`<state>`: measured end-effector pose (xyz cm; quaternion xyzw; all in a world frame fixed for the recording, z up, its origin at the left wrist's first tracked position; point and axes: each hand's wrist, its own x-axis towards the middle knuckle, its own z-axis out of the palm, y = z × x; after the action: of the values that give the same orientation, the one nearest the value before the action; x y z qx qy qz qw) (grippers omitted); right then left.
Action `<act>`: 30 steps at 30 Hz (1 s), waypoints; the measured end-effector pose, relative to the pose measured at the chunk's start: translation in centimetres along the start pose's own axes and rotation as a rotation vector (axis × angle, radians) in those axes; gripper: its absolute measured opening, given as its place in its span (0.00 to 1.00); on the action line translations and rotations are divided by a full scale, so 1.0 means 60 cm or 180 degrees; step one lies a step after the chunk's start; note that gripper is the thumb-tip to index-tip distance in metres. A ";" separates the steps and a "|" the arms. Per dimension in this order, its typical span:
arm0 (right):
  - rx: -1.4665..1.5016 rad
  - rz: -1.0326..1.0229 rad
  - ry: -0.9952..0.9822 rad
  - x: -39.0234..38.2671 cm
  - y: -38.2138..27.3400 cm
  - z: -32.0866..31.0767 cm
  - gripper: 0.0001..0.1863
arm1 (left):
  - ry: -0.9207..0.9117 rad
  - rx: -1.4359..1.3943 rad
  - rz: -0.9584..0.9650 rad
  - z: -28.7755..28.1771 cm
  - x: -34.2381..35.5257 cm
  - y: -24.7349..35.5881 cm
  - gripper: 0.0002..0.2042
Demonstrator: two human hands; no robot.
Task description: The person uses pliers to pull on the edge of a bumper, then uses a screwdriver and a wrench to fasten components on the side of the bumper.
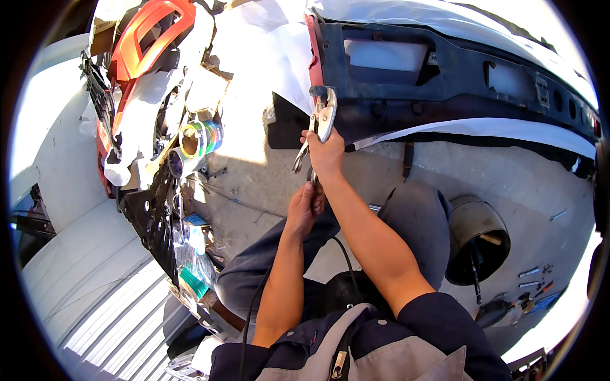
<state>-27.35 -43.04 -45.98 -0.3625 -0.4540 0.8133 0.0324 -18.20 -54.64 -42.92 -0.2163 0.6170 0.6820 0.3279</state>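
Note:
A pair of silver locking pliers (325,117) stands at the left end of a large dark plastic car bumper (387,105). Their jaws meet the bumper's edge, beside a narrow red strip (314,47). My right hand (328,154) is wrapped round the pliers' body, with the release lever sticking out to the left. Just below, my left hand (305,208) is closed, thumb and fingers pinching at the lower handle end. The fingers partly hide that end.
White sheeting (279,57) lies around the bumper. At left stand an open tin (194,140), a red-orange body part (143,38) and a black bracket (149,216). On the right floor are a dark round container (476,238) and several tools (528,273). A cable (346,254) crosses my lap.

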 end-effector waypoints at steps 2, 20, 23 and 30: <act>-0.0432 -0.0233 0.0033 0.010 0.014 -0.007 0.12 | 0.0506 0.1640 0.0739 0.007 0.009 -0.005 0.21; 0.0687 0.0304 -0.0188 -0.007 -0.012 0.016 0.17 | 0.1482 0.2800 0.1462 0.023 -0.012 0.022 0.24; 0.0719 0.0364 -0.0189 -0.011 -0.023 0.021 0.16 | 0.0511 0.0249 0.0250 -0.007 -0.012 0.030 0.26; 0.1147 0.0596 -0.0379 -0.003 -0.027 0.029 0.15 | 0.0581 0.1212 0.0993 -0.025 -0.016 0.046 0.23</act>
<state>-28.71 -43.42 -44.08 -0.3428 -0.2667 0.9007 -0.0059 -19.68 -56.33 -40.54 -0.1136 0.7871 0.5735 0.1966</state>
